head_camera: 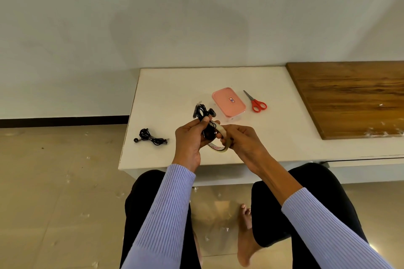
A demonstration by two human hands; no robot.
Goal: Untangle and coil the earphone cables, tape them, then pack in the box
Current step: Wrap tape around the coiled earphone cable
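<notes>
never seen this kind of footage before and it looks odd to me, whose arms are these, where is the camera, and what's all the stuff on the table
There is no machine here. The one picture comes from a camera worn on a person's head, looking forward and down, so you see their own arms, lap and feet.

The left hand holds a coiled bundle of black earphones. The right hand holds a roll of tape close against that bundle, so the taping step seems to be under way.

On the white table lie a second black earphone bundle to the left, a box with a pink lid behind the hands, lid on, and red-handled scissors to its right. A wooden board lies at the far right.
</notes>
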